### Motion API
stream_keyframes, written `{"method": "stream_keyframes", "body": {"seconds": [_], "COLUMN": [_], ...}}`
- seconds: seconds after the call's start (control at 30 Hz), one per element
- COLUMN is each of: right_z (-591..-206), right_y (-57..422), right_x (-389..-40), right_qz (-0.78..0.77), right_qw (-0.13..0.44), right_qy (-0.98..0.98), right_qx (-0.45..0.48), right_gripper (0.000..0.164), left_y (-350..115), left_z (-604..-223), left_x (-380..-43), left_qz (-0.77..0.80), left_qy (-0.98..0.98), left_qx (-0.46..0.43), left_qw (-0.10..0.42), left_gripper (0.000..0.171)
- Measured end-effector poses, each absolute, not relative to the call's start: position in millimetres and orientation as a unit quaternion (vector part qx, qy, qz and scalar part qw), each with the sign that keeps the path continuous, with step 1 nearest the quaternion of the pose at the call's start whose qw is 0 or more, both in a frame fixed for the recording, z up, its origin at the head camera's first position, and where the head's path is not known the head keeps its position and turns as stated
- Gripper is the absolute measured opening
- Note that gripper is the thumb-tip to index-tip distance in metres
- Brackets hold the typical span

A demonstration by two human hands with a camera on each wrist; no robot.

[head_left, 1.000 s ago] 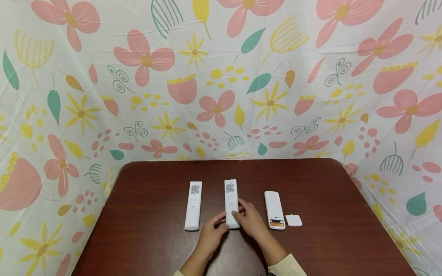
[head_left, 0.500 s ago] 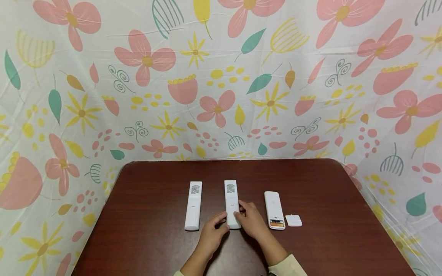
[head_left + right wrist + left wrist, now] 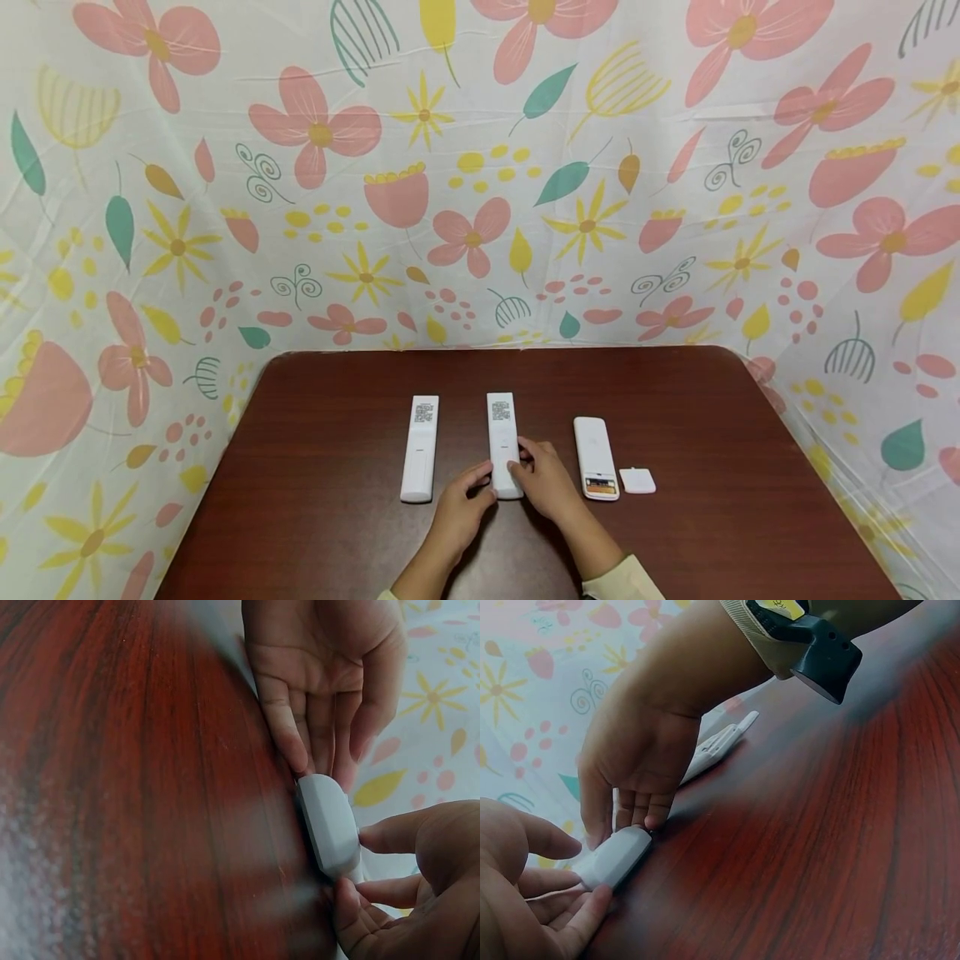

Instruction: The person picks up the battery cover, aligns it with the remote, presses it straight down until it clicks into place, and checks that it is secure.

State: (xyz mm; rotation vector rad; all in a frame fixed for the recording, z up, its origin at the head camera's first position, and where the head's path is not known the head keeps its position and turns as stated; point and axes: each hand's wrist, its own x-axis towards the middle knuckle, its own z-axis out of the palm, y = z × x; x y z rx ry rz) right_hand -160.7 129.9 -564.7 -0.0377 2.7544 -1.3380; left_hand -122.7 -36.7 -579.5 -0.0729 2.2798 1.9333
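Observation:
The middle remote control (image 3: pixel 503 433) lies back side up, its printed label at the far end. My left hand (image 3: pixel 459 506) holds its near left corner, fingers along the side and thumb at the near end. My right hand (image 3: pixel 551 483) grips the other side, thumb on the back face near the battery cover and fingers along the right edge. Both wrist views show the remote's rounded near end (image 3: pixel 622 851) between the two hands. In the right wrist view, the left hand's fingertips touch one side of the white end (image 3: pixel 330 821). The battery cover looks closed.
Another white remote (image 3: pixel 419 450) lies left, back side up. At right lies a shorter white remote (image 3: pixel 596 446) with its battery compartment open and batteries visible. Its loose cover (image 3: pixel 637 481) sits beside it. A flowered cloth (image 3: pixel 480 167) hangs behind the brown table (image 3: pixel 315 500).
The middle remote has shifted very slightly toward me, and my right thumb has moved a little down and right with it. Both hands otherwise stay in place.

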Motion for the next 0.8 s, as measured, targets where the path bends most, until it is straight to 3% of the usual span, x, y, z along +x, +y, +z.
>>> {"method": "stream_keyframes", "body": {"seconds": [0.37,0.8], "right_z": [-564,-554], "right_y": [130,137], "right_x": [-160,-155], "right_qz": [-0.453,-0.488], "right_qw": [0.034,-0.023], "right_qy": [0.891,0.873], "right_qx": [-0.007,0.006], "right_gripper": [0.052,0.015], "left_y": [-35,-32], "left_z": [-576,-570], "left_x": [-123,-126], "left_qz": [0.693,0.733], "left_qy": [0.715,0.676], "left_qx": [-0.042,-0.049], "left_qw": [0.08,0.067], "left_gripper": [0.046,0.031]}}
